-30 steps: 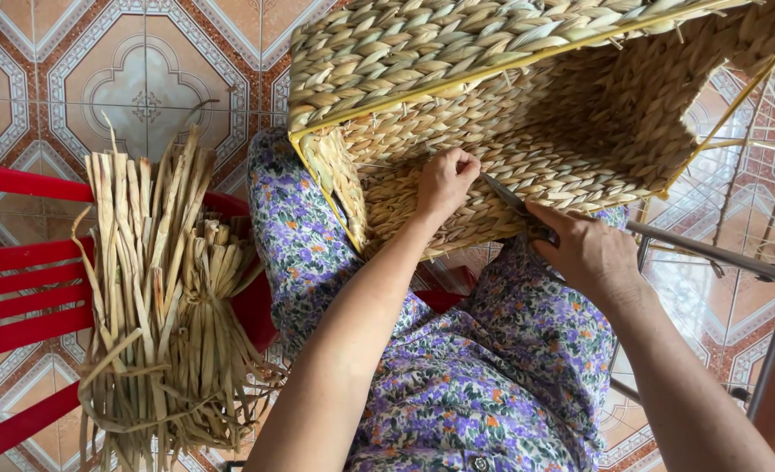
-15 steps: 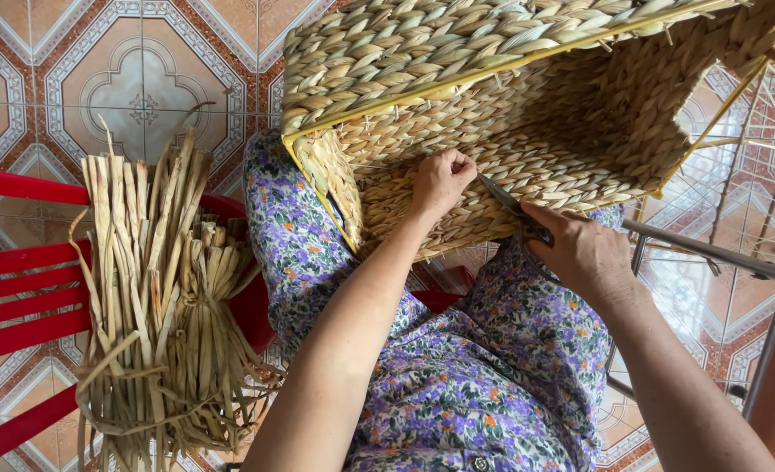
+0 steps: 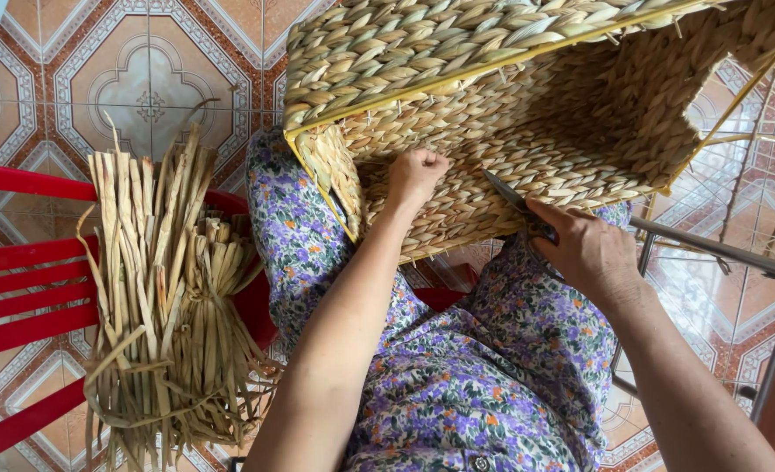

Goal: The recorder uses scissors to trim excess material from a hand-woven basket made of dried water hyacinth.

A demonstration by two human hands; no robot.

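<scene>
Bundle of dried straw-coloured reed strips (image 3: 164, 297) lies left on red slatted plastic chair (image 3: 20, 288), patterned tile floor (image 3: 142, 87) beyond. Grey metal frame (image 3: 719, 253) stands right. Large woven seagrass basket with yellow wire rim (image 3: 492, 96) rests tipped on lap in purple floral dress (image 3: 475, 376), mouth facing near, long axis left-right. Left hand (image 3: 415, 175) fisted inside basket. Right hand (image 3: 584, 249) grips slim dark metal blade (image 3: 505, 192), tip pointing far-left against weave.

Single view, head-worn camera. Looks steeply down over the wearer's lap at close range. Frame centre: woven basket (image 3: 527, 131) on the knees, both forearms entering from the bottom edge. Left margin: bundle of dried reeds (image 3: 173, 306) on a red chair (image 3: 20, 288). Background: patterned tiled floor (image 3: 134, 79).
</scene>
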